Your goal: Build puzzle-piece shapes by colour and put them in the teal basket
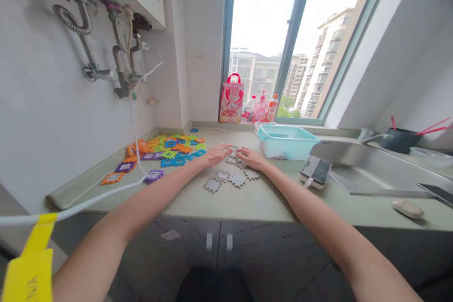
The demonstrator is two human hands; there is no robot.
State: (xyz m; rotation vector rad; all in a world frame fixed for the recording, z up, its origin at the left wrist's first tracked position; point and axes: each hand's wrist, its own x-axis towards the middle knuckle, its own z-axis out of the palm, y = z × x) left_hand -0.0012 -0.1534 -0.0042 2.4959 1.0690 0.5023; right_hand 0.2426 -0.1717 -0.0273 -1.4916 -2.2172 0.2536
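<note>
Both my arms reach forward over a green-grey counter. My left hand and my right hand lie close together on a cluster of grey jigsaw-edged foam tiles, fingers bent and pressed down on the far tiles. Several of the grey tiles are joined in a row nearer to me. A heap of coloured foam tiles in orange, green, blue and purple lies to the left of my left hand.
A teal plastic tub stands right of my hands. A phone lies by the steel sink. A white cable crosses the counter's left. Bottles and a pink bag sit on the windowsill.
</note>
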